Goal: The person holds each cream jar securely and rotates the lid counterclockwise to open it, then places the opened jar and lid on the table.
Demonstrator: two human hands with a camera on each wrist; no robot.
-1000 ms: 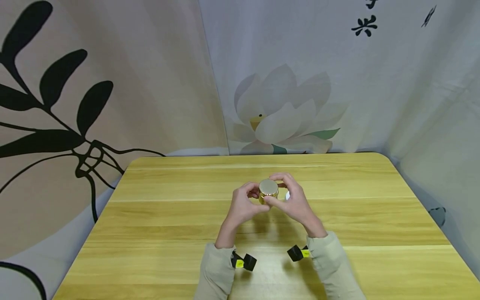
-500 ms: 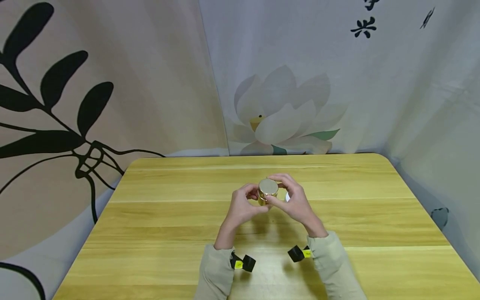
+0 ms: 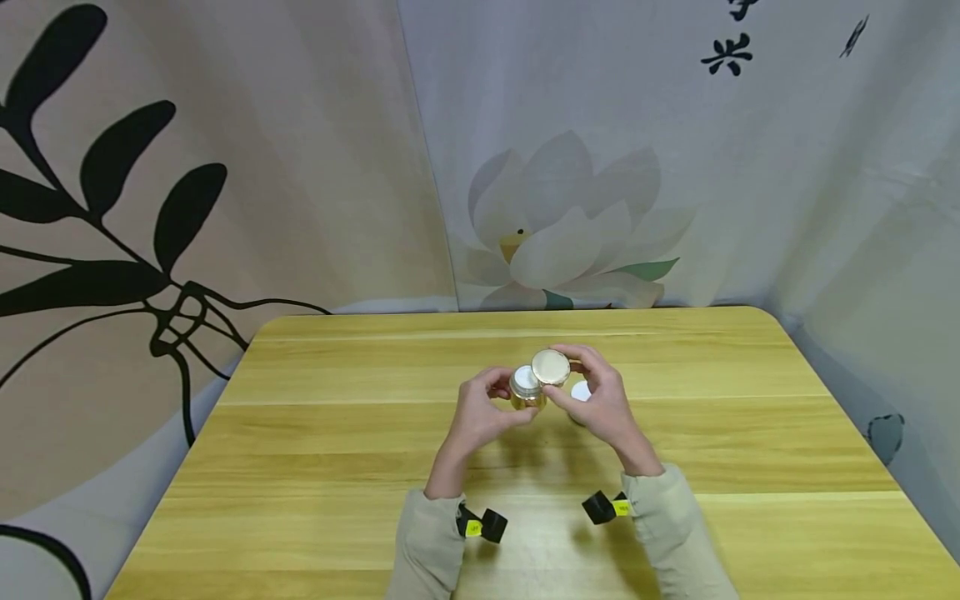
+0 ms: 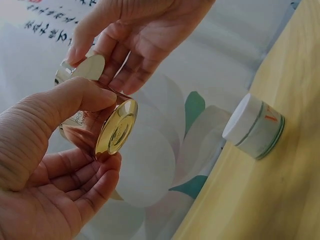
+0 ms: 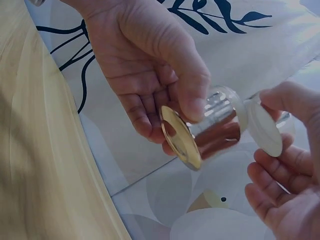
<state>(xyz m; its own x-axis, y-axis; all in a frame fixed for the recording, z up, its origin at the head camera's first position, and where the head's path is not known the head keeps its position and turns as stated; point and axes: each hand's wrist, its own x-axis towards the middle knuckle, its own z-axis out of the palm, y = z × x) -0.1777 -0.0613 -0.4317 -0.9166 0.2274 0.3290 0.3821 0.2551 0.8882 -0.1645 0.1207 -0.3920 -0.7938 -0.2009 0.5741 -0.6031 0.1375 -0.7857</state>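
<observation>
My left hand (image 3: 478,414) grips a small gold cosmetic jar (image 3: 527,398) between thumb and fingers, above the table. The jar's top is uncovered and shows a white surface. With thumb and fingertips, my right hand (image 3: 602,402) pinches the round gold lid (image 3: 551,367), lifted off and tilted at the jar's upper right. In the right wrist view, the lid (image 5: 265,129) shows its pale inner side beside the jar's mouth. The left wrist view shows the jar's shiny gold base (image 4: 118,131); fingers hide part of its printed side.
A second jar (image 4: 256,127), frosted with a white lid and red lettering, stands on the wooden table (image 3: 337,467) close behind the right hand. Behind the table hangs a curtain (image 3: 315,208) printed with dark leaves and a pale lotus. Both wrists carry small black cameras.
The lid has come off the gold jar and moved up and right with my right hand. My left hand has shifted slightly left with the jar. More of the white-lidded jar shows.
</observation>
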